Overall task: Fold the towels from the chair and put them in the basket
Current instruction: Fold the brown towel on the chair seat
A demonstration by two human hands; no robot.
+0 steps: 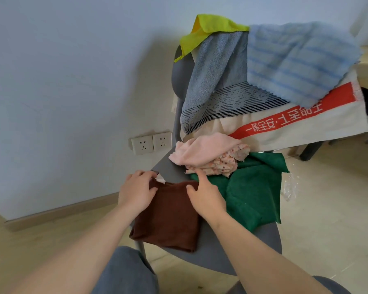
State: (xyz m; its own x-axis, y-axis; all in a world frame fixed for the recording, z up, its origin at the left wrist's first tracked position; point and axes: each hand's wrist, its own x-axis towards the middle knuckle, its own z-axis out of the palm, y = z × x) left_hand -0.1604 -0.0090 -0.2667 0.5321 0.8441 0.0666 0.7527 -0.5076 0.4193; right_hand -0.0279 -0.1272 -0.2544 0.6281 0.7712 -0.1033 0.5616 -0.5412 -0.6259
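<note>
The brown towel (170,221) lies flat at the seven o'clock part of the grey chair (221,253) seat, its near edge hanging over the front rim. It looks already doubled, which suggests a fold is under way on the only bare patch of seat. The left hand (136,192) sits at the towel's eleven o'clock corner with fingers curled over the edge beside a small white label (160,179), gripping that corner. The right hand (204,198) rests on the one o'clock corner with thumb spread and forefinger stretched. Whether its fingertips nip the cloth or only press it, I cannot tell. Holding both far corners makes sense: it keeps the edge square and ready to be drawn toward the body for the next fold. At three o'clock of the brown one the green towel (255,196) sprawls unfolded, touching it, with the pink towel (202,149) and a floral cloth (219,164) heaped at its twelve o'clock. Over the chair back hang the grey towel (212,81), a yellow cloth (204,30), a blue striped towel (302,60) and a cream towel (306,128) with a red band, so most of the job seems left. No basket is in view.
</note>
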